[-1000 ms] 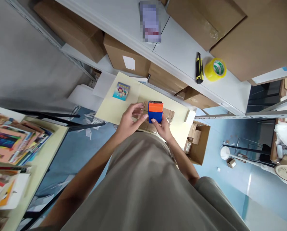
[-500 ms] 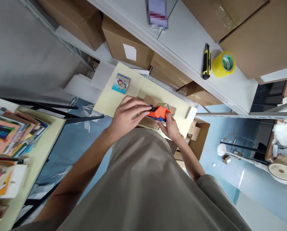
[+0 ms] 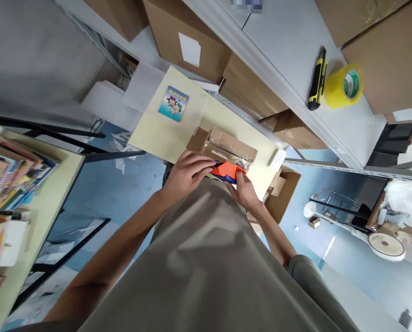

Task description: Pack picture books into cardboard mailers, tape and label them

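Head view shows me the left hand [image 3: 185, 177] and right hand [image 3: 246, 190], fingers [image 3: 201, 164] closed on opposite ends of an orange-and-blue object [image 3: 228, 170] near the desk [image 3: 153, 129].

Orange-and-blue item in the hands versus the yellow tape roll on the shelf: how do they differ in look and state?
The orange-and-blue item shows two main colours, while the yellow tape roll has a yellow body around a green-and-white core. The orange-and-blue item is held by the left hand and right hand; the yellow tape roll rests unheld on the pale shelf. Both are brightly coloured.
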Demonstrator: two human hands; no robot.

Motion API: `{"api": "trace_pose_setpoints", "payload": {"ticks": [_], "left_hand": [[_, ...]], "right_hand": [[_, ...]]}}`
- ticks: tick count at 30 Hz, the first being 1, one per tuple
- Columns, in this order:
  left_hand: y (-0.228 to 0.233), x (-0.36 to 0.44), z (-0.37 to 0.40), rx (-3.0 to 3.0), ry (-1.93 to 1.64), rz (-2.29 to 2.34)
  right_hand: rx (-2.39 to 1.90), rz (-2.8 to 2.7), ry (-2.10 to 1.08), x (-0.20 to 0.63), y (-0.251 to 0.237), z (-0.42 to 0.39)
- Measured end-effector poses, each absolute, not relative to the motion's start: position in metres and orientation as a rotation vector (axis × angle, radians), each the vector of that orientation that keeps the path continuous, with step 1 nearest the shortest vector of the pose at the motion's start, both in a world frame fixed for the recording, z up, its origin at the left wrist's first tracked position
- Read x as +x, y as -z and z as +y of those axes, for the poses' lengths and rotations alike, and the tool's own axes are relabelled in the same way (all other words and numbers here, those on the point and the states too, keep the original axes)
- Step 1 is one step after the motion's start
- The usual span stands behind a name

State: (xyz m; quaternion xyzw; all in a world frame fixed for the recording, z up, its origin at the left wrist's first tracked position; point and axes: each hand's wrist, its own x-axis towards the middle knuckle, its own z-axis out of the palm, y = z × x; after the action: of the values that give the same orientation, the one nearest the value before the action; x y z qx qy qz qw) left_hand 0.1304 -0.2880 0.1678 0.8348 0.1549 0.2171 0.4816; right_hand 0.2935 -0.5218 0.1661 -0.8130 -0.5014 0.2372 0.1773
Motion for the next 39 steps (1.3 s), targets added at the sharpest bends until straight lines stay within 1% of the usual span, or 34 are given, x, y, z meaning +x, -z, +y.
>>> {"api": "trace_pose_setpoints", "payload": {"ticks": [4,7,12,16,19,23,28,32,35,39], "left_hand": [[-0.156,0.129,-0.293,1.975,-0.452,0.354],[-0.156,0.129,-0.294,1.893,-0.401,0.38],[-0.153,0.137,-0.281,1.609,-0.187,0.514],[-0.126,0.151,-0.272,1.377,-0.041,0.536],[-0.106,0.159,-0.274,1.253,-0.027,0.592],[-0.093,0.162,-0.271,1.198,-0.02,0.657],[-0.079,0.166,-0.242,1.203,-0.16,0.816],[-0.063,0.183,-0.227,1.143,-0.147,0.837],[-0.047,0.195,-0.222,1.103,-0.133,0.838],[-0.023,0.2,-0.221,1.077,-0.112,0.851]], "right_hand": [[-2.329,-1.45,-0.688,0.295,-0.162,-0.527],[-2.323,-1.464,-0.744,0.299,-0.168,-0.528],[-2.287,-1.519,-0.986,0.317,-0.199,-0.519],[-2.269,-1.473,-1.253,0.334,-0.224,-0.5],[-2.309,-1.368,-1.351,0.34,-0.23,-0.482],[-2.335,-1.298,-1.449,0.353,-0.242,-0.46],[-2.374,-1.187,-1.624,0.394,-0.287,-0.437],[-2.473,-0.999,-1.767,0.418,-0.315,-0.413],[-2.512,-0.923,-1.777,0.419,-0.315,-0.397],[-2.473,-0.809,-1.846,0.417,-0.296,-0.387]]}}
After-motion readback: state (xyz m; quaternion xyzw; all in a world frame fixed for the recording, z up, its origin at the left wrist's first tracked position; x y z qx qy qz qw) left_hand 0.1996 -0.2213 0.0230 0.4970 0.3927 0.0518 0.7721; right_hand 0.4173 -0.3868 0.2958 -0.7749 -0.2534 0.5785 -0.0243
